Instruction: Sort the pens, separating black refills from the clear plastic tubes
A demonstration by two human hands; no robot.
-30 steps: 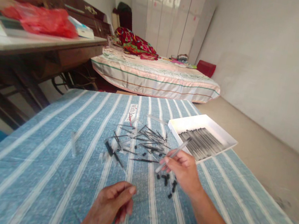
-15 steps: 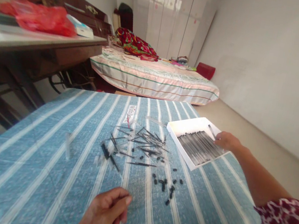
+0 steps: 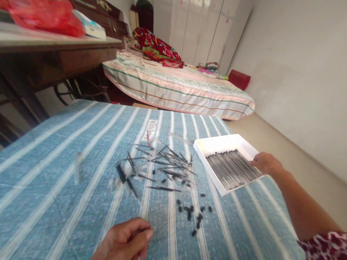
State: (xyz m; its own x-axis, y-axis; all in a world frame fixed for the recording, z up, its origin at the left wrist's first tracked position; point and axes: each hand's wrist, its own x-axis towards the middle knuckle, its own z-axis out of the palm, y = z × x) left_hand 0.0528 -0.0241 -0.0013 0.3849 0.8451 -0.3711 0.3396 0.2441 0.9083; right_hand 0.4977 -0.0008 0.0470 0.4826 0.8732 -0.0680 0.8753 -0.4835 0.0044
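My left hand (image 3: 127, 246) rests low on the striped cloth, fingers curled and thumb pressed to the forefinger; anything between them is too small or hidden to make out. My right hand (image 3: 268, 163) reaches over the right side of a shallow white box (image 3: 209, 168), its closed fingertips at the right end of a row of dark-capped, clear-barrelled pens (image 3: 233, 169). What those fingertips hold is hidden. Between my hands lie loose black pen refills (image 3: 165, 189) in a jumbled pile and several small black caps (image 3: 190, 215).
A blue-and-white striped cloth (image 3: 52, 180) covers the table. On it are a "With love" label (image 3: 150, 130) and a clear strip (image 3: 77, 168). A side table (image 3: 83, 50) with a red plastic bag (image 3: 46, 13) stands left. Behind is a bed (image 3: 183, 87).
The pen that slanted up from my right fingers has gone down among the row, no longer standing out. My right hand has shifted slightly rightward. My left hand is nearly still.
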